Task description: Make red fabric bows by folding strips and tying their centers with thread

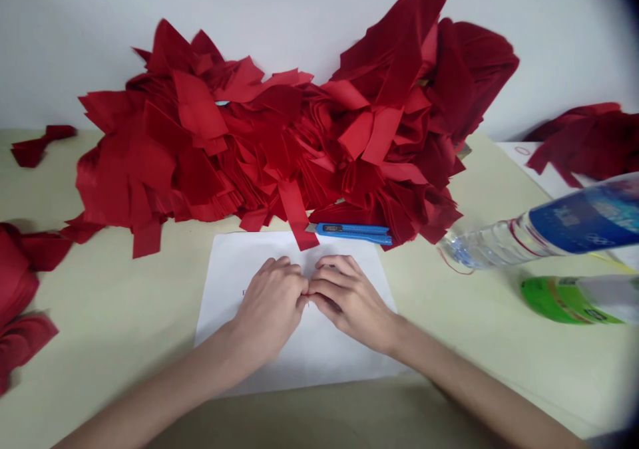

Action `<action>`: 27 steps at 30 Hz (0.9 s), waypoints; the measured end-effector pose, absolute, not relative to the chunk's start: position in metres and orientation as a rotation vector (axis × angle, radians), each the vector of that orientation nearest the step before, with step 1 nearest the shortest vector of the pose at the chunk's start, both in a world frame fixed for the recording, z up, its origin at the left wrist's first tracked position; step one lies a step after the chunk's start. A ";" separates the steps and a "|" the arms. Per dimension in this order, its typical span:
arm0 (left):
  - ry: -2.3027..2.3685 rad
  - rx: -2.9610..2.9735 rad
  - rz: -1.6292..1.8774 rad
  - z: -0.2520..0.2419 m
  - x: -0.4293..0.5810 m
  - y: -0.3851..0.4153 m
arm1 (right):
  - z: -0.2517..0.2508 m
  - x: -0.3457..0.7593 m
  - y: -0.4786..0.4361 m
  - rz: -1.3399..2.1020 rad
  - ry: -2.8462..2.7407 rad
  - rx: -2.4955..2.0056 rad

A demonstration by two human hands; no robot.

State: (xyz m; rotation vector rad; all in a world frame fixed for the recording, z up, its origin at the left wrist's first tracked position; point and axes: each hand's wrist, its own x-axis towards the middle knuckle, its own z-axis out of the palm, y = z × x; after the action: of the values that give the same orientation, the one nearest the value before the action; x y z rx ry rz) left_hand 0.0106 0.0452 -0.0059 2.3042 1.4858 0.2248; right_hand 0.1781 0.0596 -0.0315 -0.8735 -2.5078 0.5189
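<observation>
Both hands meet over a white sheet of paper (299, 362) on the table. My left hand (277, 296) is closed, its fingers curled and the thumb pressed in at the fingertips. Against it, my right hand (344, 293) is closed too, with thumb and fingertips pinched together. A tiny hint of red shows where the fingertips touch, but what they hold is mostly hidden. Just beyond the sheet lies a blue utility knife (354, 231), its tip near a red strip. Behind it rises a large heap of bundled red fabric strips (279, 143).
To the right lie a clear water bottle (499, 241) with a blue label and a green-labelled bottle (564, 297). More red strips (594, 136) rest at the far right, and another red pile (20, 302) sits at the left edge. A white wall (279, 10) stands behind.
</observation>
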 end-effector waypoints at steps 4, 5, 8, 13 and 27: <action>1.465 2.298 0.242 -0.006 0.009 0.047 | -0.033 0.178 0.061 0.516 -2.522 -0.881; 1.464 2.297 0.248 -0.006 0.009 0.047 | -0.034 0.178 0.061 0.522 -2.528 -0.887; 1.474 2.299 0.267 -0.009 0.011 0.046 | -0.029 0.181 0.065 0.587 -2.530 -0.905; 1.498 2.305 0.304 -0.012 0.015 0.045 | 0.002 0.210 0.073 0.638 -2.156 -1.092; 1.428 2.396 0.139 -0.010 0.008 0.035 | 0.023 0.259 0.057 0.390 -2.024 -1.401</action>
State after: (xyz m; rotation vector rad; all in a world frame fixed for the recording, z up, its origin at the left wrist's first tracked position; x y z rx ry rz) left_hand 0.0080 0.0350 -0.0099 2.3959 1.4277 0.1394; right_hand 0.2592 0.0570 0.0228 -1.4006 -2.0244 0.3898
